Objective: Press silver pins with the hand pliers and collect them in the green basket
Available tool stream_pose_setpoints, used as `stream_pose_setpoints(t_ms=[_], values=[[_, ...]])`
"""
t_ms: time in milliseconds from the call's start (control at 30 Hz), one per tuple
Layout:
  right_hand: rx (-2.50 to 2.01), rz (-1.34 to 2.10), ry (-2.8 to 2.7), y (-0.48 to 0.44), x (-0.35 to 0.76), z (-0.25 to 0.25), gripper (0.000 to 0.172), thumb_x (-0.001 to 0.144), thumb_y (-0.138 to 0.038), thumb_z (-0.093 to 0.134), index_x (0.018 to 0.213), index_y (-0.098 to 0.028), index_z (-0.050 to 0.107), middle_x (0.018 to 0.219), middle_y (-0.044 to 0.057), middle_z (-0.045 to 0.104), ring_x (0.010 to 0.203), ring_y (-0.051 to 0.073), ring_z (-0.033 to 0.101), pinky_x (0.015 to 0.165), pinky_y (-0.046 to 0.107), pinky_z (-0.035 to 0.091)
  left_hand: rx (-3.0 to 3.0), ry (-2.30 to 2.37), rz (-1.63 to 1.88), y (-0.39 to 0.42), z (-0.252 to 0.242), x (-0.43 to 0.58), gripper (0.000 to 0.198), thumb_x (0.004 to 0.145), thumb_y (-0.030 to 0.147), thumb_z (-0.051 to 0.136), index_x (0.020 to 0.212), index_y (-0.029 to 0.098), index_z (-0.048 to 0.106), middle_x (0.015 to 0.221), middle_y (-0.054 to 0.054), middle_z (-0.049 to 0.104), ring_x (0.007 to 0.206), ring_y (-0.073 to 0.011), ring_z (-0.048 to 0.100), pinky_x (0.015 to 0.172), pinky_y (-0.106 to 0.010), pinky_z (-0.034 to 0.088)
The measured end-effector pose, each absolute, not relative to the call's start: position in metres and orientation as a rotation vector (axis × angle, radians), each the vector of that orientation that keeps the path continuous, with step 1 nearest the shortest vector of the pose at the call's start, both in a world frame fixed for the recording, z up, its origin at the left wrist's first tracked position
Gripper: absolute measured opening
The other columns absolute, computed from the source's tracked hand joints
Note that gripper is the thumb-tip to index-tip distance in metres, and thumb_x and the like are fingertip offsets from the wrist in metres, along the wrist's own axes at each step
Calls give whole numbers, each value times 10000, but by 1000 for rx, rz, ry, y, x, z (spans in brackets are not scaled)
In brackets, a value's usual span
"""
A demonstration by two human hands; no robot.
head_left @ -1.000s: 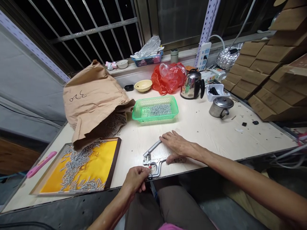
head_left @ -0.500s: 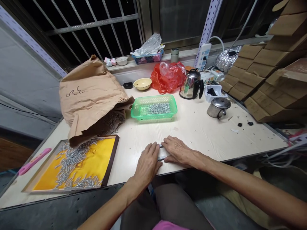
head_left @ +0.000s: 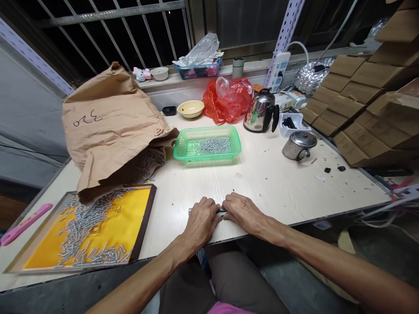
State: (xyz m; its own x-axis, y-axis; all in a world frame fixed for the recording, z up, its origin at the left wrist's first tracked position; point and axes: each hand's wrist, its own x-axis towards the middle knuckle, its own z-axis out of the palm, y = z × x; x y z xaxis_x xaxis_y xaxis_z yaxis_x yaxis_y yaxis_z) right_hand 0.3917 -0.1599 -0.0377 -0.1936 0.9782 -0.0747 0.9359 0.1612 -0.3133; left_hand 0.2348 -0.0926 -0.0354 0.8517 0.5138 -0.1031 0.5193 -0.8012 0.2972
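The bare left hand (head_left: 200,219) and right hand (head_left: 242,212) both clasp a slim silver metal hand tool (head_left: 222,213) near the pale wood-grain tabletop's (head_left: 258,176) front edge. Its long axis runs left-right, one end poking leftward.

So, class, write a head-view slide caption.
Left hand partly covers and right hand grips a metal tool before a green basket of metal pieces.

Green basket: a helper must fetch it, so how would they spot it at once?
On the pale table, find the big brown paper bag. Just right of its open mouth sits the rectangular green basket, holding small metal pieces. Its perforated green walls set it apart from the yellow bowl and red plastic bag behind.
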Motion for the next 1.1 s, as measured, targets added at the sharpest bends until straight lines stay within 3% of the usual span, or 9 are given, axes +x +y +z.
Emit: stream_pose_setpoints(t_ms=[200,300,367,467,567,767,900,1100], values=[[-1948,337,-2189,-165,390,-35,136,849,-269,574,909,-153,609,903,72,578,861,192,504,763,306,387,2750,764,-17,-88,-33,235,181,851,247,509,1001,177,583,971,-67,593,917,-225,509,774,-361,463],[-1813,364,-2205,-166,400,-32,321,828,-346,597,1092,-163,575,984,87,565,924,211,488,785,317,399,2777,812,127,-99,-39,230,305,833,212,535,1131,147,531,1136,-108,567,1040,-252,507,862,-400,470],[-1744,393,-2194,-165,408,-35,292,866,-320,541,1115,-171,568,988,81,569,926,200,490,795,308,399,2800,784,267,-116,-47,225,326,856,168,488,1180,139,506,1244,-128,523,1164,-263,461,953,-422,435],[-1817,341,-2139,-155,416,-43,176,896,-193,459,966,-167,619,914,71,579,873,182,496,777,294,385,2777,645,394,-147,-56,220,350,891,148,414,1233,184,480,1310,-94,500,1251,-245,407,1031,-440,382],[-1875,228,-2153,-139,421,-47,176,893,-174,460,818,-161,619,852,63,585,830,177,489,762,295,357,2676,644,414,-169,-56,220,332,904,185,417,1223,232,494,1253,-52,557,1193,-225,469,1053,-479,350],[-1958,51,-2251,-124,401,-34,152,882,-184,495,807,-173,626,850,57,599,846,193,459,730,322,305,2552,631,418,-175,-52,218,348,890,215,459,1236,227,485,1267,-47,549,1225,-231,433,1087,-487,284],[-1484,168,-2560,-131,348,-24,115,877,-212,524,875,-235,636,902,26,576,889,185,426,718,309,295,2500,623,377,-179,-62,211,408,841,259,555,1239,206,486,1267,-59,551,1218,-244,448,1060,-425,332],[-1136,132,-2776,-131,296,-35,146,818,-145,571,681,-192,589,800,37,558,821,188,432,667,328,296,2668,536,486,-190,-90,206,566,872,364,495,1365,136,336,1366,-104,464,1277,-256,395,1052,-379,340]])
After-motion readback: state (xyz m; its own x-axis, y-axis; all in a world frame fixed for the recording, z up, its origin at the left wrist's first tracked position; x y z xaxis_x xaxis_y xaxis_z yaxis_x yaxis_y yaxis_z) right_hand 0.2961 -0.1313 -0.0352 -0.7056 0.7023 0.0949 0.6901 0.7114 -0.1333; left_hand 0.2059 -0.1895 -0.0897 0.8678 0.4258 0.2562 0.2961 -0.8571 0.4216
